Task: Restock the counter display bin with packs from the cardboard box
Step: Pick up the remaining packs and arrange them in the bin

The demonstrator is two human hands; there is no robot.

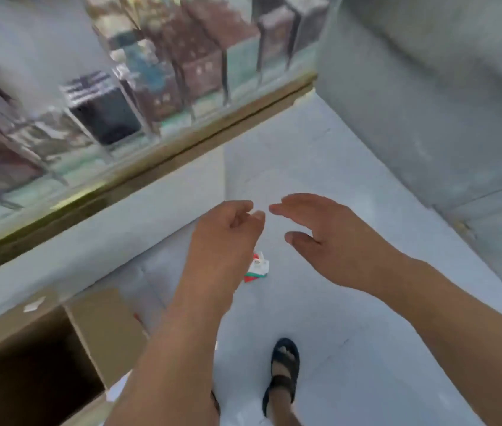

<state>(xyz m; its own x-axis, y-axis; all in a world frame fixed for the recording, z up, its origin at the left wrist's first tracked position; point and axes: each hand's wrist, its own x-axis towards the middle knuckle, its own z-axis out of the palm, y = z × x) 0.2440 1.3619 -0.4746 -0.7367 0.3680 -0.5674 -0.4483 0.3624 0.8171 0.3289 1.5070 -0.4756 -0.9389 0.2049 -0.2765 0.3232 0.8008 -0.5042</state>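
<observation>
from the head view, blurred by motion, the open brown cardboard box (pixel 102 327) sits at the lower left on the pale grey floor (pixel 351 318), flaps folded outward so its dark inside can be reached from above; no packs can be made out in it. above and beyond the box runs the glass display table with a wooden front edge (pixel 182 142), its clear-walled display bins (pixel 224 78) holding rows of dark and brownish packs (pixel 105 118) stood on end, probably so their faces show to customers. to the right of the box, both bare arms reach forward over the floor. the left hand (pixel 228 232) is nearer the box, its grip loosely curled with thumb and fingertips close together around nothing. the right hand (pixel 323 238) is further right, its grip apart, fingers fairly straight and thumb spread, also empty. the two hands nearly meet at the fingertips, which looks like readiness to take something between them. a small red, white and green pack (pixel 257 267) lies on the floor right of the box, partly behind the left wrist, apart from both hands. a foot in a dark sandal (pixel 283 370) stands further right of the box.
</observation>
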